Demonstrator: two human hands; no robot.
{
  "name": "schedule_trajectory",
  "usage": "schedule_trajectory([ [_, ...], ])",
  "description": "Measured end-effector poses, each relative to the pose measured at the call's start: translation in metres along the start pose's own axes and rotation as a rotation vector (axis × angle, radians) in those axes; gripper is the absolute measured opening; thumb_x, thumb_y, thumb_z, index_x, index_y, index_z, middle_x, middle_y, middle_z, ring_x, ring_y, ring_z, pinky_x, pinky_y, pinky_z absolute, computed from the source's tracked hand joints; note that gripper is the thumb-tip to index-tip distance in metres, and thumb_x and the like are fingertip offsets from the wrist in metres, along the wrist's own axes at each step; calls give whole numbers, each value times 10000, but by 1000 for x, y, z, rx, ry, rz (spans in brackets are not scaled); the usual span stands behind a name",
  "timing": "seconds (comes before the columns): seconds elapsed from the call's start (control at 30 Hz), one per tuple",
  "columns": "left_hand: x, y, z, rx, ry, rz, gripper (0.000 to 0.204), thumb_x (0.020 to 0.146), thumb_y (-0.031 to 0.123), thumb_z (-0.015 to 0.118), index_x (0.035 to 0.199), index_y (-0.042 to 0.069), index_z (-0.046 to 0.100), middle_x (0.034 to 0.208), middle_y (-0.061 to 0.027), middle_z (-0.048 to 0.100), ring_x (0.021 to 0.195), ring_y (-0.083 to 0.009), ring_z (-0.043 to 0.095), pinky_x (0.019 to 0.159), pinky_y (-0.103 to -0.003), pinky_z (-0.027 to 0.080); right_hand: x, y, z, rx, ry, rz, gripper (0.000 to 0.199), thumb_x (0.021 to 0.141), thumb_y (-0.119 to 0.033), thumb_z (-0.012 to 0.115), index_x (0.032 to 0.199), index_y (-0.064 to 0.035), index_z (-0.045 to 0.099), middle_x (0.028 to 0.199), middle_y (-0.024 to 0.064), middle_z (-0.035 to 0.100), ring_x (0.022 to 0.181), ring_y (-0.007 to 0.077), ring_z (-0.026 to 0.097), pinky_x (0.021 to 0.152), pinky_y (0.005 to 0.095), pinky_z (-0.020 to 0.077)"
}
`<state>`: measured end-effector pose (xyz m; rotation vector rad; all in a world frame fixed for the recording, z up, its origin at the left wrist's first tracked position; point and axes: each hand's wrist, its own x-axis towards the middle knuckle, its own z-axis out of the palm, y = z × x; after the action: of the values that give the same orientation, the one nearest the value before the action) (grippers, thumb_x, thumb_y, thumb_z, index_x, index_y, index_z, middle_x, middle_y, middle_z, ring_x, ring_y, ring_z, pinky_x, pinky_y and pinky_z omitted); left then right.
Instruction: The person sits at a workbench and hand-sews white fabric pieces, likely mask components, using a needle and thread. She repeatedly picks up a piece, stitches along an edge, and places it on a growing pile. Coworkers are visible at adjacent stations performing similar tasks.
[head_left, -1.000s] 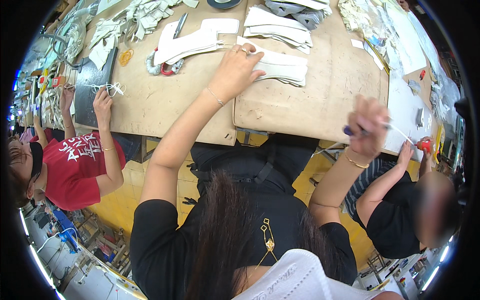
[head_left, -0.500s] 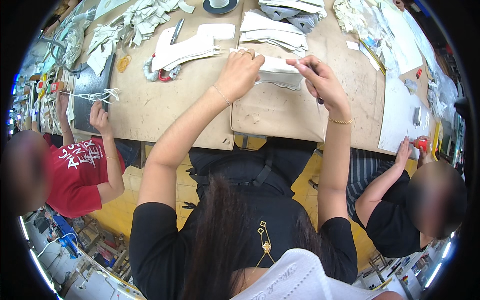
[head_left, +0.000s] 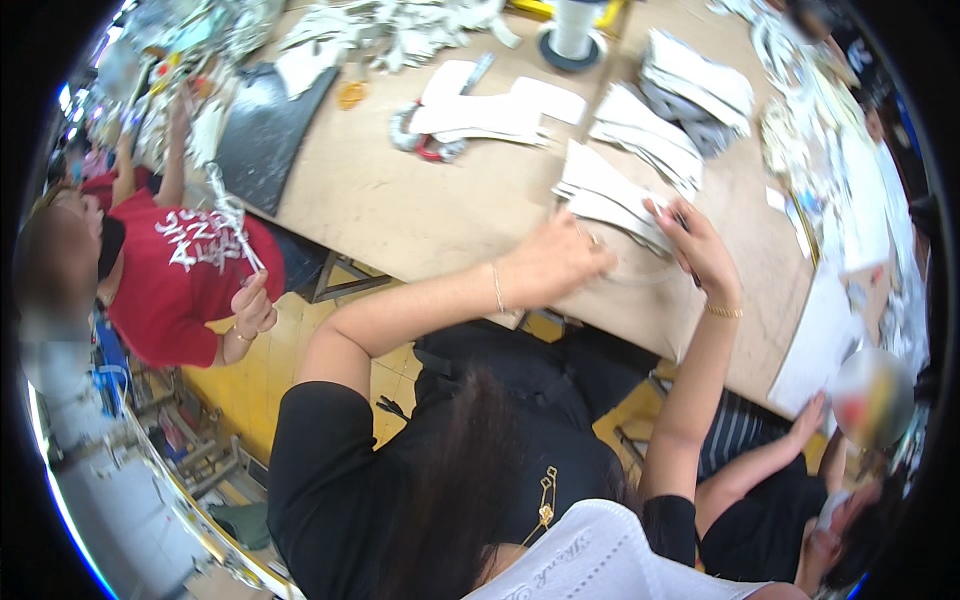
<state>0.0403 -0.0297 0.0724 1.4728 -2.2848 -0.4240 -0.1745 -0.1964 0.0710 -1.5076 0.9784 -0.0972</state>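
Note:
A stack of white fabric pieces [head_left: 608, 205] lies on the brown-covered table [head_left: 360, 190]. My left hand [head_left: 556, 258] is near its front edge, fingers curled downward and smeared by motion; whether it grips anything is hidden. At the right end of the stack, my right hand [head_left: 703, 252] is closed around a small dark tool [head_left: 685, 222], mostly covered by the palm, so its kind does not show. Its thumb and index finger are close to the fabric. A pale thread-like line seems to curve over the table between my hands, too faint to be sure.
More white pieces [head_left: 645, 140] and a bundle with grey cloth [head_left: 700, 90] lie behind. Left of them are white pieces [head_left: 480, 118] over a grey-and-red ring [head_left: 405, 125], a pen [head_left: 478, 72] and a thread spool [head_left: 573, 35]. Co-workers sit at both sides; one holds white cords [head_left: 232, 215].
The view has turned, so the table appears rotated. My left hand has come off the top of the stack toward its near side. My right hand remains closed by the stack's right end.

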Motion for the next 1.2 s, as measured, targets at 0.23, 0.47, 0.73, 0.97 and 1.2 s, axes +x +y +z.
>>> schedule_trajectory([
  [0.23,-3,-6,17,13,-184,-116,166,873,235,719,1015,151,701,1012,-32,647,1066,-230,582,942,-404,364,-10,32,-23,344,146,-262,81,1023,-128,561,984,-57,561,1165,93,696,421,2,313,385,174,281],
  [0.47,-36,-8,54,-8,260,-76,252,891,228,705,1124,134,688,1146,-57,614,1158,-255,545,985,-432,386,-59,24,-37,1295,-764,-1195,43,931,-50,665,922,-12,684,845,110,688,443,125,612,335,217,329],
  [0.73,-64,2,75,118,329,-129,307,900,220,694,1182,101,673,1372,-64,599,1355,-226,501,1087,-472,364,-58,34,78,1012,-372,-349,249,917,-146,723,788,5,572,721,66,554,372,53,370,378,212,285],
  [0.97,-49,15,78,187,290,-145,380,888,244,694,1229,83,644,1389,-106,579,1370,-277,488,1089,-515,358,-51,23,94,1161,-260,-312,256,986,-230,677,866,-50,539,734,9,481,397,18,355,374,187,259],
  [1.2,-57,8,74,67,358,-211,357,861,203,694,1183,53,654,1272,-133,621,1299,-311,528,1064,-504,389,-53,8,76,763,33,-8,197,982,-206,662,917,-32,597,730,-11,559,442,15,342,422,192,288],
])
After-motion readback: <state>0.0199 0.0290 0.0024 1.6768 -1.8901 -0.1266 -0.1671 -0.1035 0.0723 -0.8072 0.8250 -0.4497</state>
